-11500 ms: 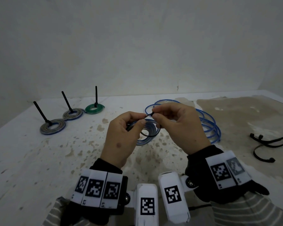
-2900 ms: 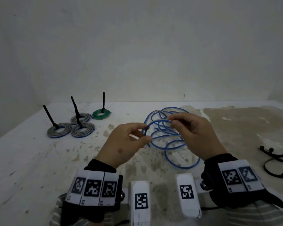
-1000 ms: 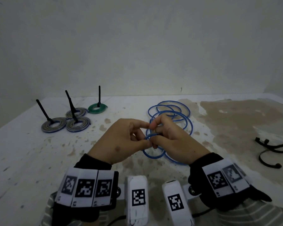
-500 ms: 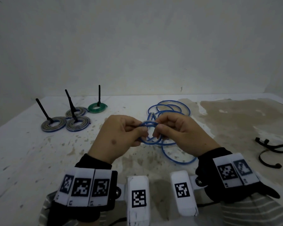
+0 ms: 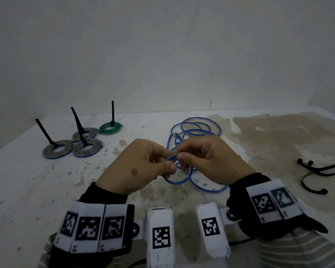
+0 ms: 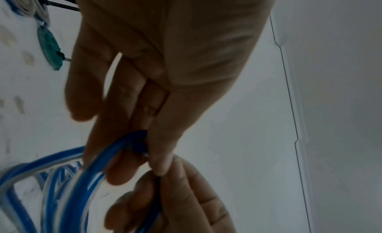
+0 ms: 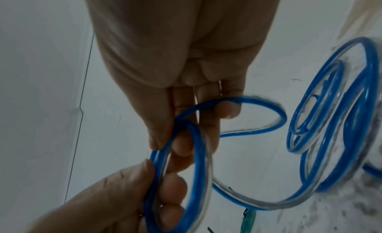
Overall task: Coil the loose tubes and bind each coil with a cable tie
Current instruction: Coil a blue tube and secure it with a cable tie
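Head view: a stained white table (image 5: 37, 190) runs back to a pale wall. Both hands meet above the middle of it. The left hand (image 5: 137, 167) and the right hand (image 5: 211, 161) each pinch the same small loop of blue tube (image 5: 209, 188) between thumb and fingertips, with the fingertips almost touching. The remaining tube trails away in loose loops on the table under and beyond the hands. At far left lie three grey bound coils (image 5: 57, 151) and one green bound coil (image 5: 110, 128), each with a black tie tail sticking up. Near the right edge lie loose black cable ties (image 5: 317, 171).

Left wrist view: the left hand (image 6: 165, 73) closes thumb against fingers on the blue tube (image 6: 99, 167), and the right hand's fingers (image 6: 181, 203) touch it from below. The green coil (image 6: 49, 48) shows at the upper left.

Right wrist view: the right hand (image 7: 186, 73) holds a loop of the tube (image 7: 198, 154) at its fingertips; the left hand (image 7: 115, 200) grips the same loop from the near side. More loops lie on the table at right.
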Motion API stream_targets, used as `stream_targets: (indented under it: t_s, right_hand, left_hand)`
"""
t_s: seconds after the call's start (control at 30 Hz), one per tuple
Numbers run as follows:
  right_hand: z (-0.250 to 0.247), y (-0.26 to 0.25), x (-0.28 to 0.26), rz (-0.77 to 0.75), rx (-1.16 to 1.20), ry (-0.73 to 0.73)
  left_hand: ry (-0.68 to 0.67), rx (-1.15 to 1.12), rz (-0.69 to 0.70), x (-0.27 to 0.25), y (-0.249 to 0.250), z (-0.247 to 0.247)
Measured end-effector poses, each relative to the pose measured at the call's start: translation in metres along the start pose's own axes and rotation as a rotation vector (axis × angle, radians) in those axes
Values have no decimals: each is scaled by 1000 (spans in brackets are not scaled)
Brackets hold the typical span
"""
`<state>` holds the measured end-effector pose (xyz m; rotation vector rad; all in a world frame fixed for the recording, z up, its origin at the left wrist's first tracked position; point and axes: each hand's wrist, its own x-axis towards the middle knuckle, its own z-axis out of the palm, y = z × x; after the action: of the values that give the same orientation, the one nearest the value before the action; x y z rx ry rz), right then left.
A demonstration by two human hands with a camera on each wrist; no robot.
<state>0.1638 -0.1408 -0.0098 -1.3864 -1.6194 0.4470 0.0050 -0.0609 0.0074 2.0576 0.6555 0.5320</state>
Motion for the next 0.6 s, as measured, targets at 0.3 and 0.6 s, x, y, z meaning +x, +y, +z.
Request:
stream_targets:
  t_s: [0.3, 0.6]
  right_hand:
    - [-6, 0, -1, 27, -14, -5]
    - [-8, -4, 2, 25, 127, 158]
  left_hand:
    - [-119, 58, -48, -2, -2, -3]
    - [104, -202, -47, 4, -6, 5]
